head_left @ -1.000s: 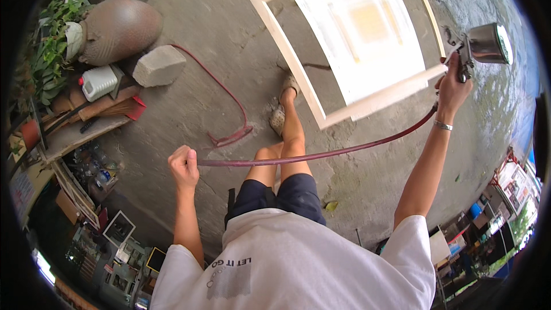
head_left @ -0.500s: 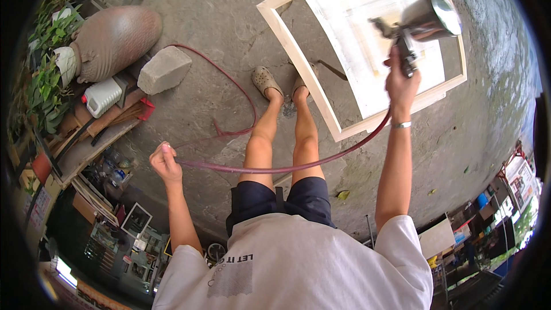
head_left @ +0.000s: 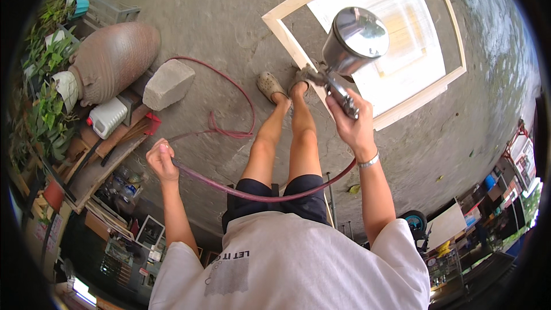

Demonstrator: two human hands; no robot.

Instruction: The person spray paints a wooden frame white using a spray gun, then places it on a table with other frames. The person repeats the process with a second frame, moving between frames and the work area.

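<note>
My right hand [head_left: 354, 123] grips a metal paint spray gun [head_left: 342, 96] by its handle, with a shiny round cup [head_left: 357, 37] on top. Its nozzle points left, over the near left side of a pale wooden frame [head_left: 291, 43]. Inside the frame lies a white board [head_left: 408, 40] with a faint yellowish rectangle showing. A dark red air hose [head_left: 270, 198] runs from below the gun, sagging across in front of my shorts. My left hand [head_left: 162, 159] is closed around this hose, out to the left.
Loops of the hose lie on the concrete floor [head_left: 218, 34] beside a grey stone block [head_left: 169, 85]. A large brown clay jar [head_left: 117, 51], a white jug [head_left: 107, 117] and plants [head_left: 51, 69] line the left. Shelves with clutter stand at lower left; a wheel [head_left: 414, 223] is at lower right.
My right hand has brought the spray gun left and nearer to me, off the white board's middle. The hose between my hands sags lower. My left hand keeps its hold.
</note>
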